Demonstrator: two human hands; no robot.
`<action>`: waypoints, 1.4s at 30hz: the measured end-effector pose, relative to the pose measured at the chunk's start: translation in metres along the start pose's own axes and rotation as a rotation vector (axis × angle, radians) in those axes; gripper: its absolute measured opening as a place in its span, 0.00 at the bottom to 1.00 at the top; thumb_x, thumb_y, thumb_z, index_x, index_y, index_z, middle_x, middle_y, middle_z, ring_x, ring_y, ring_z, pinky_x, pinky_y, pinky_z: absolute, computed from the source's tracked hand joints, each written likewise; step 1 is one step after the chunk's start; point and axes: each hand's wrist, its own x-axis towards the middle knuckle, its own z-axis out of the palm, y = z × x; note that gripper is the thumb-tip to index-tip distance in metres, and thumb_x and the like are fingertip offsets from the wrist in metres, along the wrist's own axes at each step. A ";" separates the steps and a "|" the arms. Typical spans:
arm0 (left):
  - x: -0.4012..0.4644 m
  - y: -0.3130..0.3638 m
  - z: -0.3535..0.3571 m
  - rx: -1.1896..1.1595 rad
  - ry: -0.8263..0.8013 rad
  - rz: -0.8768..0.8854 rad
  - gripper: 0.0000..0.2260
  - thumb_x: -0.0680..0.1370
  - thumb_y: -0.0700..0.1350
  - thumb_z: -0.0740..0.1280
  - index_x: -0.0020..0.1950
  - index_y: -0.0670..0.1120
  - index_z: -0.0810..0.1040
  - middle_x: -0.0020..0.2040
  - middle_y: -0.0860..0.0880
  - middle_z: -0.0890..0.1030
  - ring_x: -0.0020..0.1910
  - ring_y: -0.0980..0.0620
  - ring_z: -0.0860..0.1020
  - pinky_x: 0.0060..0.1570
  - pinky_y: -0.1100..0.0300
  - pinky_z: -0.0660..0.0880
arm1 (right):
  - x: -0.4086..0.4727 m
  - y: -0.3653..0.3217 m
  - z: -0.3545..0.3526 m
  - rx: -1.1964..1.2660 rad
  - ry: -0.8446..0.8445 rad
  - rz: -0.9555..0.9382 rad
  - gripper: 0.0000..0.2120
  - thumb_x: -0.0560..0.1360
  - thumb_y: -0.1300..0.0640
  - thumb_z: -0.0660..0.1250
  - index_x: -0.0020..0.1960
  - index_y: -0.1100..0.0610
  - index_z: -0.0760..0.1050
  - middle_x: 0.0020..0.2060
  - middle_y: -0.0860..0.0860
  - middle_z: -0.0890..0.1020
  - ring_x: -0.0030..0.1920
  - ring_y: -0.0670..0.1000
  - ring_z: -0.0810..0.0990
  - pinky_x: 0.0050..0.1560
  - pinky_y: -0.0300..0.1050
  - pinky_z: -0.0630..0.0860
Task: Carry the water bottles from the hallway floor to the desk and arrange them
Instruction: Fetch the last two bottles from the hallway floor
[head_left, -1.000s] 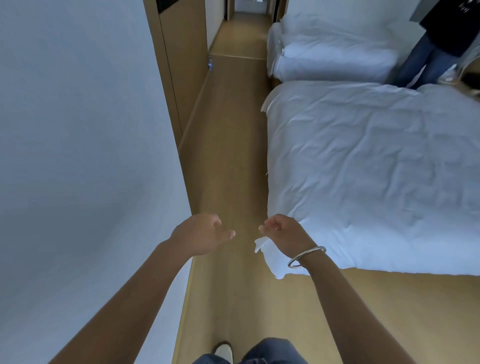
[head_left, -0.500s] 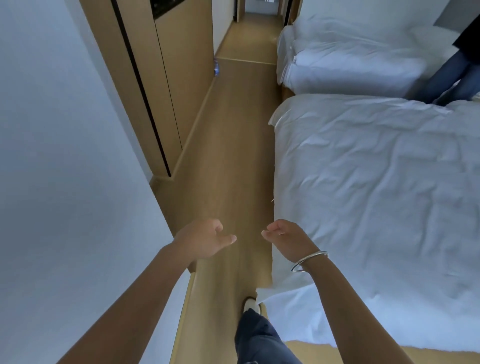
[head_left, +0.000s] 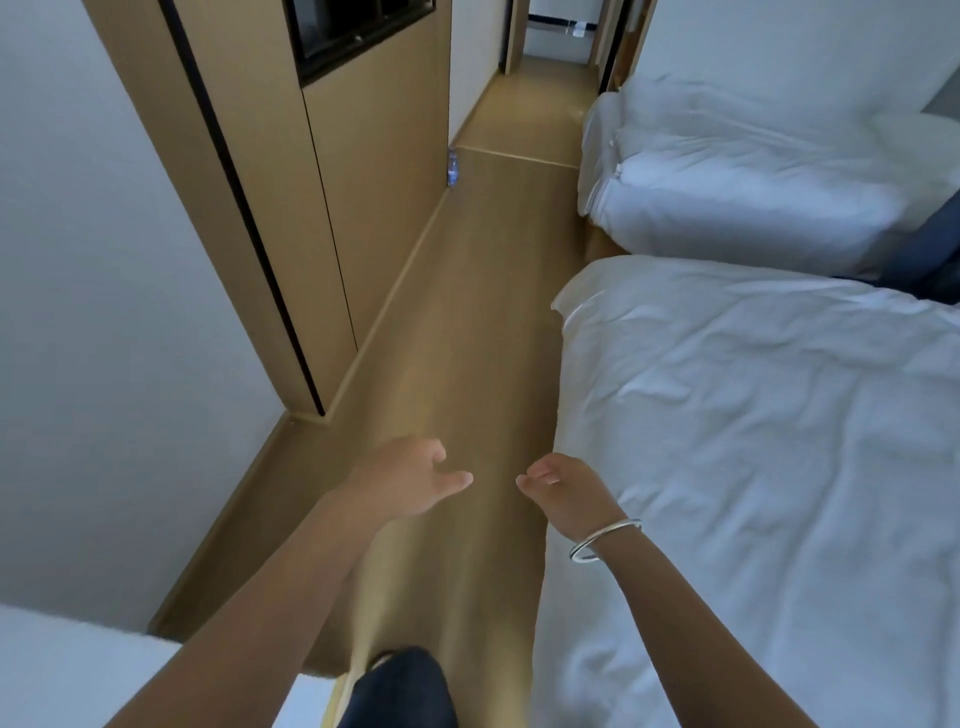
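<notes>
Beside far wardrobe (head_left: 374, 171), upright water bottle (head_left: 452, 166).

place: hotel-style bedroom | evidence: two white-made beds (head_left: 753, 441), built-in wooden wardrobe (head_left: 374, 182), wood floor (head_left: 483, 312)

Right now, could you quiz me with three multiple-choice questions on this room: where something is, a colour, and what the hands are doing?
1. Where is the water bottle?
A. on the bed
B. on the floor by the wooden cabinet
C. in a hand

2. What colour is the bedding?
A. white
B. red
C. green

3. What are the left hand and right hand holding?
A. one bottle each
B. a pillow
C. nothing

Answers: 1 B, it stands far down the floor against the cabinet; 2 A, both beds show white covers; 3 C, both hands are relaxed and empty.
</notes>
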 end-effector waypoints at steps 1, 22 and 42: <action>0.015 0.001 -0.006 -0.001 -0.001 0.000 0.28 0.74 0.63 0.61 0.68 0.47 0.69 0.64 0.50 0.75 0.60 0.51 0.74 0.57 0.56 0.71 | 0.017 -0.006 -0.002 0.008 -0.005 0.004 0.12 0.75 0.53 0.65 0.51 0.61 0.75 0.48 0.53 0.79 0.47 0.50 0.76 0.46 0.39 0.68; 0.363 0.003 -0.201 0.056 -0.004 0.012 0.25 0.75 0.60 0.63 0.65 0.45 0.71 0.61 0.47 0.76 0.57 0.49 0.75 0.52 0.57 0.70 | 0.375 -0.126 -0.070 -0.148 0.106 -0.095 0.10 0.74 0.55 0.64 0.51 0.60 0.77 0.47 0.54 0.83 0.50 0.54 0.80 0.51 0.46 0.76; 0.720 0.152 -0.315 0.130 0.106 -0.017 0.24 0.74 0.61 0.65 0.63 0.46 0.74 0.60 0.46 0.78 0.59 0.47 0.76 0.56 0.57 0.72 | 0.744 -0.127 -0.262 -0.277 0.029 -0.111 0.12 0.77 0.59 0.57 0.56 0.59 0.76 0.53 0.58 0.81 0.55 0.58 0.78 0.56 0.49 0.75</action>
